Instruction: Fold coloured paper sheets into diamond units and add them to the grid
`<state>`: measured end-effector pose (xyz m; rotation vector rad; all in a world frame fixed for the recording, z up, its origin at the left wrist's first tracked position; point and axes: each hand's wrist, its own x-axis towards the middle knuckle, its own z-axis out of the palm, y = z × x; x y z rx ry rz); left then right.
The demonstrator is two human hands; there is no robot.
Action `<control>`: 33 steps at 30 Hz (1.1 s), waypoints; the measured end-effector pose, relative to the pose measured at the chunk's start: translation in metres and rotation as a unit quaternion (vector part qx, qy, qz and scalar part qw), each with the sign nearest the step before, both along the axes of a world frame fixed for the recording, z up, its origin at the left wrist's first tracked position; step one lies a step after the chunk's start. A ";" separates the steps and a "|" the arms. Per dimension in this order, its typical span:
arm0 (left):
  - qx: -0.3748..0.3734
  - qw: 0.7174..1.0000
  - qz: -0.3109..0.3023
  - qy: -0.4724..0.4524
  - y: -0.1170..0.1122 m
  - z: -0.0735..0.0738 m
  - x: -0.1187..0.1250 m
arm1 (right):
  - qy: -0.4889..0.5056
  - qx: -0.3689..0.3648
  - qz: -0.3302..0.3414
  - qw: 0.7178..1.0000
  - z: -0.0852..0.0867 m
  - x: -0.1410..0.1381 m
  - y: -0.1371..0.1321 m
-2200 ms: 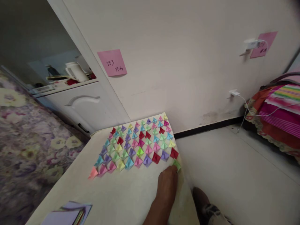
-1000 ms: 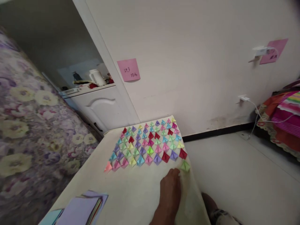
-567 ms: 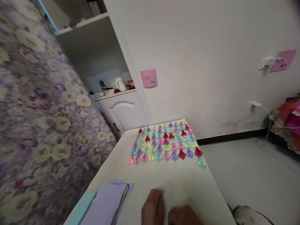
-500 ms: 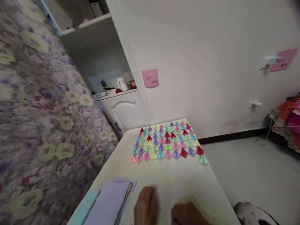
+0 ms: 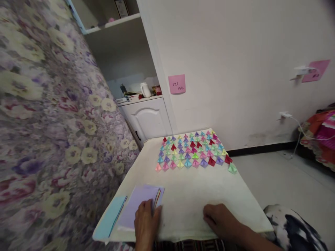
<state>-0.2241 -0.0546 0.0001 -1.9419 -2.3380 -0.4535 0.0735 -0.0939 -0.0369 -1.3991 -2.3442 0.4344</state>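
- Small room: pale wall (image 5: 235, 52) behind, floral fabric (image 5: 47, 122) filling the left side, white cabinet (image 5: 148, 118) at the back with a kettle (image 5: 145, 90) on top.
- Cream table (image 5: 199, 195) sits in the middle of view, far edge close to the wall.
- Folded paper pieces (image 5: 193, 153) laid out in neat rows on the far half of the table; mixed colours – red, pink, purple, blue, green, yellow.
- One green piece (image 5: 232, 168) sits at the near right corner of the grid, just beside a red piece (image 5: 228, 159).
- Stack of paper sheets (image 5: 141, 205) at the near left of the table, purple sheet on top; light blue sheet (image 5: 111, 218) just beside it on the left.
- Left hand (image 5: 146, 219) rests on the near right corner of the stack, fingers flat on the top sheet, not pinching anything that I can see.
- Right hand (image 5: 222, 221) lies palm down on bare tabletop near the front edge, holding nothing.
- Hands are well apart, both near the front edge, well clear of the grid.
- Pink sticky note (image 5: 177, 84) on the wall above the table, handwriting too small to read; second pink note (image 5: 315, 70) far right by a wall plug (image 5: 300, 70).
- Striped bedding (image 5: 321, 136) at the right edge; grey floor (image 5: 282, 181) beside the table.
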 end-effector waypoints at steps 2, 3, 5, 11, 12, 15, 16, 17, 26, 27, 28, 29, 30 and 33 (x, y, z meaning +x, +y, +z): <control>-0.023 1.000 -0.003 0.014 -0.004 0.001 0.001 | -0.001 0.000 -0.007 1.000 0.001 0.000 -0.001; -0.027 0.999 -0.010 0.022 -0.005 0.002 0.002 | -0.003 0.001 -0.011 1.000 0.002 -0.001 -0.001; -0.021 0.999 -0.016 0.031 -0.009 0.004 0.001 | -0.005 0.005 -0.017 1.000 0.003 -0.002 -0.002; -0.019 0.999 -0.004 0.041 -0.018 0.009 -0.001 | -0.012 0.013 -0.030 0.999 0.004 -0.003 -0.004; -0.016 0.999 0.001 0.042 -0.019 0.010 -0.002 | -0.013 0.013 -0.031 0.999 0.004 -0.003 -0.004; -0.015 0.999 0.014 0.042 -0.020 0.011 -0.002 | -0.015 0.017 -0.032 0.999 0.003 -0.003 -0.003; -0.021 0.999 0.016 0.041 -0.020 0.011 -0.002 | -0.016 0.018 -0.032 0.999 0.003 -0.002 -0.003; -0.027 0.999 0.016 0.040 -0.019 0.011 -0.001 | -0.017 0.019 -0.031 0.999 0.002 -0.002 -0.002; -0.048 0.997 -0.004 0.058 -0.012 0.012 -0.003 | -0.032 0.025 -0.048 0.998 0.004 0.000 0.000; -0.049 0.997 -0.001 0.052 -0.012 0.013 -0.003 | -0.031 0.025 -0.048 0.998 0.004 0.000 0.000; -0.049 0.998 -0.001 0.046 -0.012 0.014 -0.002 | -0.029 0.025 -0.047 0.998 0.004 0.001 0.000; -0.045 0.998 -0.001 0.040 -0.013 0.015 -0.001 | -0.026 0.024 -0.045 0.998 0.004 0.002 -0.001; -0.042 0.998 0.000 0.037 -0.014 0.015 -0.001 | -0.022 0.023 -0.044 0.999 0.004 0.002 -0.001; -0.040 0.998 0.008 0.038 -0.018 0.015 -0.001 | -0.007 0.019 -0.035 0.999 0.001 0.003 -0.003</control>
